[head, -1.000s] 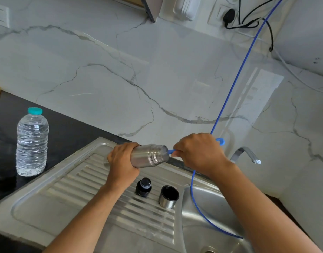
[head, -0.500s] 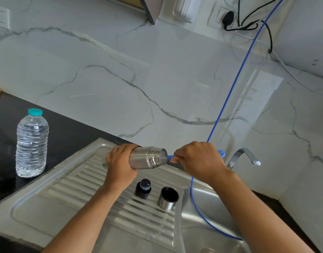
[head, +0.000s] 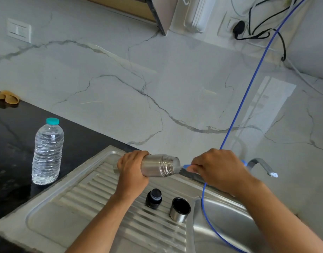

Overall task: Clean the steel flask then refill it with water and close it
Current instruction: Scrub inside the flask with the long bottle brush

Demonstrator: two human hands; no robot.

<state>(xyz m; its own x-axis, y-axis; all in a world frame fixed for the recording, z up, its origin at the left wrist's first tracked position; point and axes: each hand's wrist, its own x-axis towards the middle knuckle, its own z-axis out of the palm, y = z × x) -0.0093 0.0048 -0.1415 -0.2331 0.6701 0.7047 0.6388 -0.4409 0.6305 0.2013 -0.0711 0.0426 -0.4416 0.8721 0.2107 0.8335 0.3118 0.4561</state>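
My left hand [head: 132, 170] grips the steel flask [head: 159, 165], which lies sideways above the drainboard with its open mouth toward the right. My right hand [head: 217, 168] holds the end of a thin blue hose [head: 242, 99] at the flask's mouth; the blue tip shows between my fingers and the rim. The flask's black stopper [head: 153, 198] and its steel cup lid [head: 180, 209] stand on the drainboard below the flask.
A full plastic water bottle [head: 47, 152] with a teal cap stands on the black counter at left. The steel sink basin [head: 228, 223] lies at lower right, its tap [head: 262, 166] behind my right hand. The hose loops down into the basin. Cables hang on the marble wall.
The flask and both hands have shifted slightly; the hose tip stays at the flask's mouth. The view has tilted up a little.
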